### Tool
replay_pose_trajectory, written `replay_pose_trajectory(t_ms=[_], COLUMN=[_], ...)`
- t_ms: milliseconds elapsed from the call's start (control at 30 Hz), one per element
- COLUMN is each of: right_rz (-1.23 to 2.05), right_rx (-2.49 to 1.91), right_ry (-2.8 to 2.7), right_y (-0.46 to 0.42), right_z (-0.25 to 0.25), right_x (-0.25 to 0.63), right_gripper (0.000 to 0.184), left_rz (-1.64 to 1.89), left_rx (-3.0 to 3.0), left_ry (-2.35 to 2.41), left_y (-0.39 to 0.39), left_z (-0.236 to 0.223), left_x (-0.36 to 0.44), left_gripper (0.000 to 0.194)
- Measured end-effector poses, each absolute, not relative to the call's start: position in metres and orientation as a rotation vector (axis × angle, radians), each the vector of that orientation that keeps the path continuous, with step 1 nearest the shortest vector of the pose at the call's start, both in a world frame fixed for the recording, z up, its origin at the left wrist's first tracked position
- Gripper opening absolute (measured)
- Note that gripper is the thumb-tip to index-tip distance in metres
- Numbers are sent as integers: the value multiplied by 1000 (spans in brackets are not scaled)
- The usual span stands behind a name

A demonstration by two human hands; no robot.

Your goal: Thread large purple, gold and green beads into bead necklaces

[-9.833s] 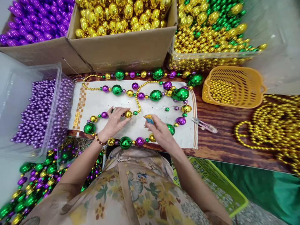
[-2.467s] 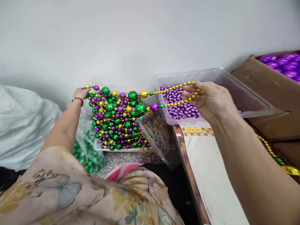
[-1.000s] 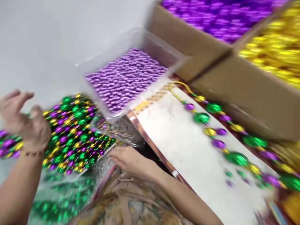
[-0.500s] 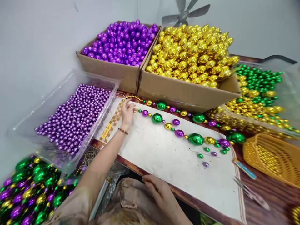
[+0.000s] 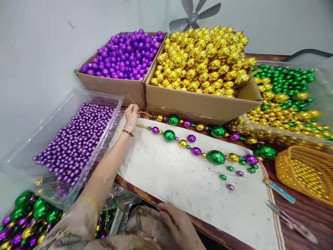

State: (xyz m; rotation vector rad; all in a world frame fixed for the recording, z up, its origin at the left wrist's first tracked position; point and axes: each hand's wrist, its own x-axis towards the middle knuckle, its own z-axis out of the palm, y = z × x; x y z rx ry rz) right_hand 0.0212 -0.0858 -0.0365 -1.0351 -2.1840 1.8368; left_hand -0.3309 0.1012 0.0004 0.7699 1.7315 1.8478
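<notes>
My left hand [image 5: 131, 116] is closed at the far left end of the white cloth, pinching the end of a bead necklace [image 5: 215, 157]. A thin wire or thread [image 5: 130, 98] sticks up from its fingertips. Small gold beads run from that hand into larger green, purple and gold ones, in two rows along the cloth. At the near table edge my right hand [image 5: 177, 222] rests with fingers stretched out, holding nothing. Loose beads, among them a purple bead [image 5: 191, 138] and a green bead [image 5: 222, 177], lie near the strand, beside a thin needle-like rod [image 5: 229, 173].
Cardboard boxes of purple beads [image 5: 125, 55] and gold beads [image 5: 203, 62] stand behind. A clear bin [image 5: 15, 152] of purple beads sits left. Pliers [image 5: 292, 222], a blue-handled tool [image 5: 281, 191] and a yellow basket [image 5: 282, 166] are right. A fan [image 5: 193, 18] is behind.
My left hand has moved a little left, and more small gold beads of the near row show beside it. My right hand stays at the table edge. The view has shifted slightly.
</notes>
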Motion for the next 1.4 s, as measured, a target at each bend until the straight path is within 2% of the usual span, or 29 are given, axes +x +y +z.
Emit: replay_pose_trajectory(t_ms=[167, 233, 300, 333, 433, 533, 667, 833, 933, 1033, 1100, 1233, 1400], right_rz=[1643, 1532, 1578, 1651, 1868, 1858, 1594, 1299, 1132, 1065, 1070, 1116, 1117], right_rx=[-1074, -1107, -1040, -987, -863, -975, -1129, -1198, -1304, -1346, -1363, -1358, -1380], right_ry=[-1901, -1710, -1596, -1586, -1585, -1487, -1237, -829, -719, -752, -853, -1121, -1345], right_y=[-61, -48, -39, -37, -46, -71, -103, -122, -127, -130, -131, -130, -125], right_z=[-14, 4, 22, 30, 44, 43, 30, 5, -9, -17, -15, -1, 9], right_x=[17, 18, 29, 40, 91, 157, 235, 289, 304, 305, 299, 277, 271], right_gripper=[34, 51, 70, 68, 32, 32, 22, 17, 17, 16, 16, 16, 20], left_rz=[1607, 1431, 1301, 1262, 1170, 1086, 1020, 856, 711, 460, 517, 901, 699], left_rx=[936, 961, 957, 951, 947, 920, 852, 726, 622, 822, 1185, 1862, 1806], left_ry=[1333, 1155, 1010, 962, 840, 729, 724, 771, 884, 938, 964, 884, 921], left_y=[34, 0, -32, -46, -77, -93, -99, -102, -107, -111, -109, -94, -79], left_z=[30, 43, 53, 57, 65, 67, 59, 30, 14, 13, 21, 36, 31], left_x=[-235, -184, -135, -113, -60, -19, 29, 75, 77, 66, 63, 79, 97], left_gripper=[30, 34, 34, 35, 39, 39, 39, 41, 46, 48, 39, 24, 19])
